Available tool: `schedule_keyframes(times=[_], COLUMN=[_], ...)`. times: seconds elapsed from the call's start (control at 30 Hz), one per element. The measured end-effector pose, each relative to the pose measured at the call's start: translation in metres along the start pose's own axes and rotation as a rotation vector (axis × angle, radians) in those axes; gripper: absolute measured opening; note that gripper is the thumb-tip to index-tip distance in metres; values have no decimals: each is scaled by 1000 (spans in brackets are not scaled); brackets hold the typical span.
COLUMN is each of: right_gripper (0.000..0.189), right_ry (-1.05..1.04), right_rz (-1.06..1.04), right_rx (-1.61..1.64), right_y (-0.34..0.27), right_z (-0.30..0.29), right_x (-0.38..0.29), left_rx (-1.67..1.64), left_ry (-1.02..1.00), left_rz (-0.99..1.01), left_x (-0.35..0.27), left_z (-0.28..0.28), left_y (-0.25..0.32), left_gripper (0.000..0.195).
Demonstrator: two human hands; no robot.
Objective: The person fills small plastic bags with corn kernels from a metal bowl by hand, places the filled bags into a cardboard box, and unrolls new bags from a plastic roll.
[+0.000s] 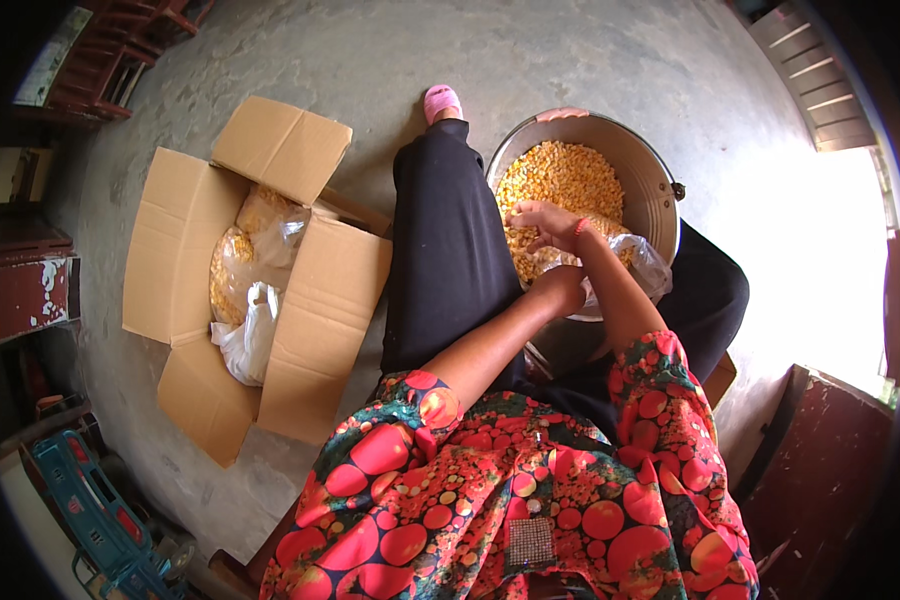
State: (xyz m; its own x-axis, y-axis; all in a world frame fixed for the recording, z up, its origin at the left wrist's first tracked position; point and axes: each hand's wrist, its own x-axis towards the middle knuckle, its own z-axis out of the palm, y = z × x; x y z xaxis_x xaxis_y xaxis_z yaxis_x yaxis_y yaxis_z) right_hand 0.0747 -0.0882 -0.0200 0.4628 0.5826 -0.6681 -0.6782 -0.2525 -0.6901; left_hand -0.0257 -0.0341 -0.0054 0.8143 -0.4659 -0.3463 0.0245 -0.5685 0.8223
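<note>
Between my legs stands a metal bucket [656, 180], partly filled with loose yellow corn kernels [562, 172]. A clear plastic bag [645, 266] with kernels in it lies inside the bucket, against the near side. My left hand [561, 289] is closed at the near rim, on the edge of that bag; its fingers are mostly hidden. Over the kernels, my right hand [544, 221] has its fingers bent, with what looks like a kernel at the fingertips. A red bracelet is on the right wrist.
An open cardboard box [322, 322] on the concrete floor holds clear bags of corn [232, 262] and a white plastic bag [247, 341]. Reddish-brown wooden furniture [817, 450] stands at the lower right, a teal toy truck [94, 510] at the lower left, and chairs [124, 67] at the upper left.
</note>
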Motion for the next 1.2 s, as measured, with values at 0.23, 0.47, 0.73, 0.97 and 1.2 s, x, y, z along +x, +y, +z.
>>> schedule_keyframes(times=[0.23, 0.47, 0.73, 0.97, 1.2], right_gripper=[17, 20, 19, 25, 38], right_ry=[95, 34, 194, 257, 288], right_rz=[-156, -147, -255, -302, -204], right_rx=[66, -613, -863, -990, -1282], right_y=[-33, -30, -30, -6, 27], right_z=[-33, -51, -43, -32, 12], right_x=[-86, -133, -97, -9, 48], left_rx=[-117, -268, -146, 29, -35], left_ry=[230, 410, 176, -89, 87], left_rz=[-108, -118, -31, 1, 309], left_x=[2, 12, 13, -5, -8], left_z=[-10, -9, -3, -15, 6], left_y=[5, -3, -12, 15, -17], left_gripper=[23, 23, 25, 27, 21])
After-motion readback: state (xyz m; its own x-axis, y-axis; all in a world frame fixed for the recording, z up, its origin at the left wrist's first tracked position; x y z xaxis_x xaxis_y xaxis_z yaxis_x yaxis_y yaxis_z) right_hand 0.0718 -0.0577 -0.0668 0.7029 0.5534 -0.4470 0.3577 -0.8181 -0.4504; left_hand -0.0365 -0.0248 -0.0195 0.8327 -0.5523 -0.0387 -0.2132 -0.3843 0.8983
